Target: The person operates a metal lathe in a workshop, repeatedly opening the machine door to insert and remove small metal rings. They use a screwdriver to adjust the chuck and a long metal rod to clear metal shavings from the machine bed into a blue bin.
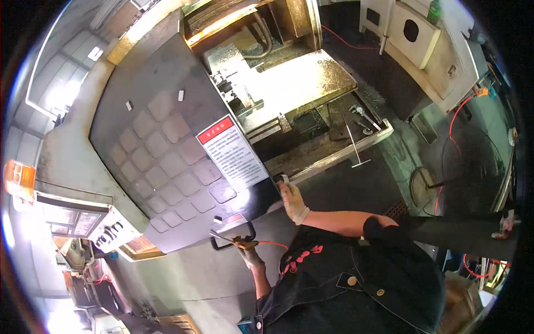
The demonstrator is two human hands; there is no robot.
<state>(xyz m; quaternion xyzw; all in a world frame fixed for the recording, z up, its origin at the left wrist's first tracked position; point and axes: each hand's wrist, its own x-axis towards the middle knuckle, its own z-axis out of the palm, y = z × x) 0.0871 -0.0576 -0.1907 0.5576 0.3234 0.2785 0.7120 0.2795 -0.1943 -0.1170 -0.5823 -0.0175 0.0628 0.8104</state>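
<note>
My left hand (249, 253), in a stained glove, is closed round an air blow gun (240, 242) with a thin nozzle pointing up and left. A red hose (273, 243) runs off to its right. Just behind it is the black U-shaped handle (252, 229) of a machine's large grey door (194, 72). My right hand (293, 203), in a pale glove, has its fingers curled at the door's right edge, beside a small dark and white piece (282, 178); its fingertips are partly hidden. A red and white printed sheet (233, 153) is stuck on the door.
Beyond the door, the lit machine bay holds a wet metal table (308, 78). A caliper (364, 118) and a T-handled rod (354, 146) lie on its front ledge. A round-based stand (423, 186) and another machine (423, 39) are at right. An orange lamp (20, 179) is far left.
</note>
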